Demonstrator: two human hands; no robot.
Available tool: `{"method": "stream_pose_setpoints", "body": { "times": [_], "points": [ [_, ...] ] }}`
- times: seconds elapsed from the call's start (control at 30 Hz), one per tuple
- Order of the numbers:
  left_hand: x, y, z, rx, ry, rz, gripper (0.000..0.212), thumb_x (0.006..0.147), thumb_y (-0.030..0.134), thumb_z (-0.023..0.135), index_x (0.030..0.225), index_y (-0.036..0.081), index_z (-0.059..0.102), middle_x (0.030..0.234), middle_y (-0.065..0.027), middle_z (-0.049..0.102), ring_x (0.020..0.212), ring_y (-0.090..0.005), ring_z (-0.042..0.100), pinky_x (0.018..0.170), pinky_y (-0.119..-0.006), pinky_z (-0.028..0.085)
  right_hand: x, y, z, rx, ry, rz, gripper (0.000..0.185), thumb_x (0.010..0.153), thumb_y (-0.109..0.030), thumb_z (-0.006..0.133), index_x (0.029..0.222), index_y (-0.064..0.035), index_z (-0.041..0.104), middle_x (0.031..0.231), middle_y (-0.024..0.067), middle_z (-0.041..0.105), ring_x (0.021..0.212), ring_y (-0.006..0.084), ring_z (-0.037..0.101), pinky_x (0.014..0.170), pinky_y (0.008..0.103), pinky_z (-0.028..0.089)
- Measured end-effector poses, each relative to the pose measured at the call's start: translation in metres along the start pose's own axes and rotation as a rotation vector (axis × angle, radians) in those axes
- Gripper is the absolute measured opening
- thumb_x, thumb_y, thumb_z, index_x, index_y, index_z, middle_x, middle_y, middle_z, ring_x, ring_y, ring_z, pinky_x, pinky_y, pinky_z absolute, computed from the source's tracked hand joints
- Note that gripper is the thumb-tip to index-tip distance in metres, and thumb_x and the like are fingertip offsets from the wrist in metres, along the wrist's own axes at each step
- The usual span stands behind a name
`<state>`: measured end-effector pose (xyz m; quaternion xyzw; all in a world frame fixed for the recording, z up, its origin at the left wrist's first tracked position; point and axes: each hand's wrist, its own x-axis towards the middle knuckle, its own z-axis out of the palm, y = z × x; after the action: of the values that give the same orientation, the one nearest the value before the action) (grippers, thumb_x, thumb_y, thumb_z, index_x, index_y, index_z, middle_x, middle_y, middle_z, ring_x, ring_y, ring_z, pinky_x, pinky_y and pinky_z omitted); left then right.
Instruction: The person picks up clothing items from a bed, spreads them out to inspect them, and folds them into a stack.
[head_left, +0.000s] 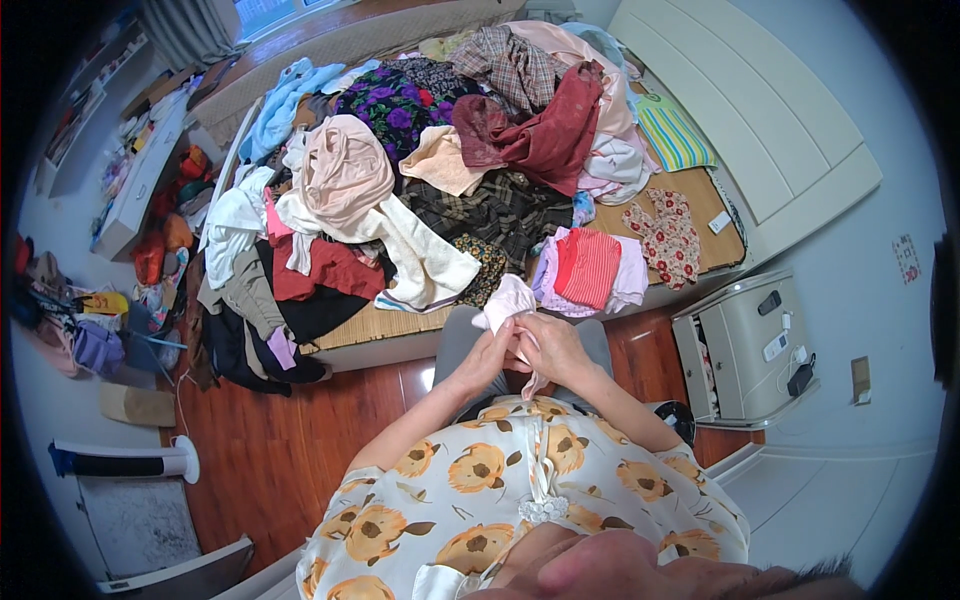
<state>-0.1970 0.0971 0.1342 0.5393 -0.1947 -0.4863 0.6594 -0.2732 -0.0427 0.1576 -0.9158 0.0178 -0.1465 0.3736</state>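
Observation:
A small pale pink cloth garment (510, 298) is bunched between my two hands above my lap. My left hand (487, 356) grips it from the left side and my right hand (553, 346) from the right, fingers close together. Part of it hangs below the hands. Just beyond, at the bed's near edge, lies a stack of folded clothes with a red striped piece (589, 268) on top. A cream towel (424, 259) spreads to the left of it. A floral garment (664, 238) lies flat to the right.
A large heap of mixed clothes, with a dark red garment (544, 131), covers much of the bed. A striped pillow (673, 133) lies by the headboard (765, 97). A nightstand (750, 349) with remotes and a charger stands right; a tower fan (127, 459) lies left.

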Motion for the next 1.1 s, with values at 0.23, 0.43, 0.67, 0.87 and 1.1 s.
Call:
{"method": "stream_pose_setpoints", "body": {
  "times": [0.23,0.43,0.67,0.87,1.1],
  "points": [
    [-0.001,0.001,-0.008,0.221,0.072,0.171,0.053,0.101,0.043,0.026,0.127,0.001,0.047,0.106,-0.0067,0.059,0.094,-0.0128,0.058,0.082,-0.027,0.049,0.004,0.021,-0.015,0.301,-0.007,0.274,0.016,0.085,-0.006,0.052,0.096,0.0004,0.061,0.087,0.0092,0.066,0.077,0.0205,0.065,0.067,0.0313,0.051],
    [0.01,0.011,-0.036,-0.5,0.35,0.182,0.046,0.101,0.036,0.031,0.13,0.003,0.044,0.125,-0.0106,0.055,0.115,-0.0218,0.053,0.097,-0.036,0.042,0.014,0.033,-0.047,1.537,0.425,0.527,0.02,0.089,-0.007,0.048,0.104,0.0016,0.058,0.103,0.0107,0.063,0.097,0.019,0.06,0.089,0.0336,0.048],
    [0.008,0.034,-0.072,-1.043,0.157,0.363,0.05,0.1,0.037,0.033,0.128,-0.003,0.044,0.127,-0.0166,0.054,0.118,-0.0287,0.051,0.105,-0.044,0.035,0.007,0.068,-0.075,1.668,0.49,0.419,0.033,0.091,-0.018,0.043,0.114,0.0035,0.055,0.115,0.0155,0.06,0.109,0.0267,0.056,0.098,0.0412,0.042],
    [0.004,0.037,-0.08,-1.109,-0.082,0.453,0.054,0.099,0.039,0.032,0.131,-0.005,0.04,0.128,-0.0201,0.051,0.118,-0.0342,0.05,0.105,-0.048,0.035,0.008,0.063,-0.077,1.747,0.451,0.388,0.036,0.091,-0.018,0.042,0.117,0.004,0.053,0.118,0.0164,0.058,0.111,0.0286,0.055,0.1,0.0425,0.04],
    [0.0,0.053,-0.063,-1.026,0.17,0.318,0.054,0.099,0.04,0.033,0.128,-0.005,0.042,0.125,-0.0194,0.053,0.113,-0.034,0.053,0.099,-0.046,0.041,0.007,0.067,-0.078,1.787,0.436,0.34,0.034,0.09,-0.017,0.043,0.115,0.003,0.053,0.117,0.0158,0.059,0.111,0.0287,0.055,0.099,0.0428,0.041]
  ]
}}
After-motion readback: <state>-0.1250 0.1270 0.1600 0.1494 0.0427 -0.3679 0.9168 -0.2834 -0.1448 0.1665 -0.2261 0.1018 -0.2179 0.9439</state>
